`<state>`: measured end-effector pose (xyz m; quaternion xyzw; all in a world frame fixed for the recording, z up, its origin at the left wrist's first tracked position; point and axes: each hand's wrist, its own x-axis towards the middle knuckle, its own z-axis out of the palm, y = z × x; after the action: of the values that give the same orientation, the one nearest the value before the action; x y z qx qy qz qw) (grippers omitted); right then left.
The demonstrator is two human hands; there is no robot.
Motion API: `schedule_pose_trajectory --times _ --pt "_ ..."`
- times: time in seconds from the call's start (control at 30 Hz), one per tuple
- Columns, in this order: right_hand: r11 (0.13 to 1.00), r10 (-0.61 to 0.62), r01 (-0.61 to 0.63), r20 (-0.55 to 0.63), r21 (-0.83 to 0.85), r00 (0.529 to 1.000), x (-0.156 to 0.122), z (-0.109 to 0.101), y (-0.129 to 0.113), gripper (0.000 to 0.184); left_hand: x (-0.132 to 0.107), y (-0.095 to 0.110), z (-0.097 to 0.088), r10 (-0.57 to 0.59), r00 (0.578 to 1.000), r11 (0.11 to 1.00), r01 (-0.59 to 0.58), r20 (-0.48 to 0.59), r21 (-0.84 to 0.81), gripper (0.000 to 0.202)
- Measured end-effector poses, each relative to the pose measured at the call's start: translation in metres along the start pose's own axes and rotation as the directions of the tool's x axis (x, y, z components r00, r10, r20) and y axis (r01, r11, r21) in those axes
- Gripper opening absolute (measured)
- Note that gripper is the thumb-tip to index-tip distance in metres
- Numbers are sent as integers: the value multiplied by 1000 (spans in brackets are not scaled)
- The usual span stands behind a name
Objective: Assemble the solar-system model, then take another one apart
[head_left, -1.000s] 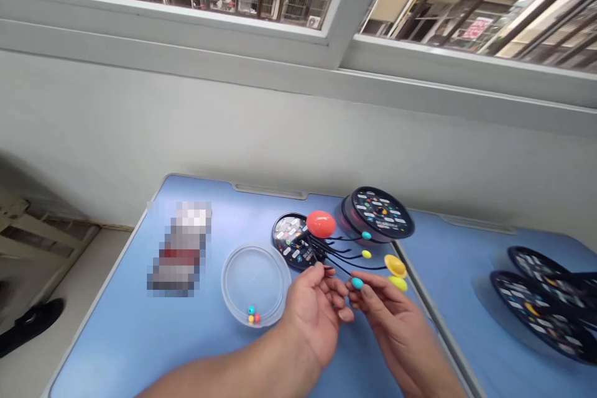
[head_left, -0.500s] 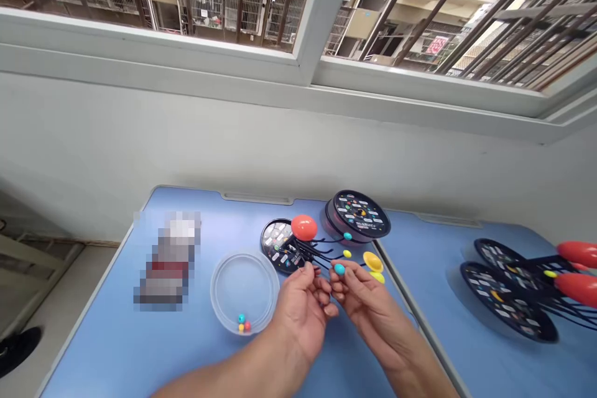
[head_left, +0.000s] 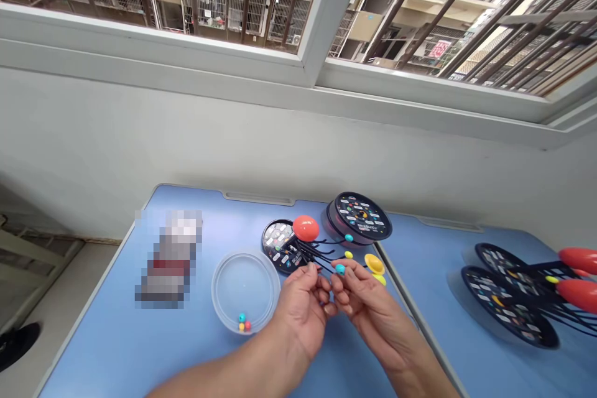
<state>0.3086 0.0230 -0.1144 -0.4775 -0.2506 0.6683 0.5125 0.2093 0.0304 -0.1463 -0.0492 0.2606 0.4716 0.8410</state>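
A small solar-system model lies on the blue table (head_left: pixel 116 336): a black round base (head_left: pixel 278 244), a large red ball (head_left: pixel 305 228) and thin black arms tipped with small coloured balls. My right hand (head_left: pixel 361 298) pinches a small cyan ball (head_left: pixel 340 268) at the end of one arm. My left hand (head_left: pixel 303 305) is curled beside it, fingertips closed on a black arm (head_left: pixel 323 265). The two hands touch at the fingertips. A yellow ringed ball (head_left: pixel 374 263) sits just right of my right hand's fingers.
A clear round lid (head_left: pixel 245 289) holding three small beads (head_left: pixel 244 322) lies left of my hands. A stack of black discs (head_left: pixel 360 216) stands behind. A blurred package (head_left: pixel 168 258) lies at the left. More models (head_left: pixel 517 295) with red balls (head_left: pixel 578 289) rest on the right table.
The view swung up and right over the second, bringing the models on the right table into view. My hands stay together on the cyan ball and its arm.
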Motion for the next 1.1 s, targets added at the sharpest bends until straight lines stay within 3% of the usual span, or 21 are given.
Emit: schedule_pose_trajectory --times 0.13,0.3,0.57,0.77,0.83,0.93,1.1 --pt "977 -138 131 -34 -168 990 4 -5 4 28 -1 3 1 -7 1000 1000 7 -7 17 25" --pt "828 -373 321 -23 -460 927 8 -7 7 25 0 4 1 13 1000 999 -13 18 30 30" --pt "614 -454 345 40 -710 890 7 -5 2 24 1 3 0 18 1000 1000 -18 24 7 37" --pt "327 -563 427 189 -843 805 5 -4 -5 20 0 3 2 9 1000 1000 -9 1 9 35" --pt "261 -556 434 233 -862 797 4 -2 -9 21 -1 3 4 -4 1000 1000 4 -12 10 32" --pt "263 -518 416 236 -870 822 5 1 -13 22 -1 4 5 -11 1000 1000 12 -26 10 28" --pt "504 -372 306 117 -808 921 6 2 -17 27 -1 3 5 -8 1000 1000 8 -30 -3 23"
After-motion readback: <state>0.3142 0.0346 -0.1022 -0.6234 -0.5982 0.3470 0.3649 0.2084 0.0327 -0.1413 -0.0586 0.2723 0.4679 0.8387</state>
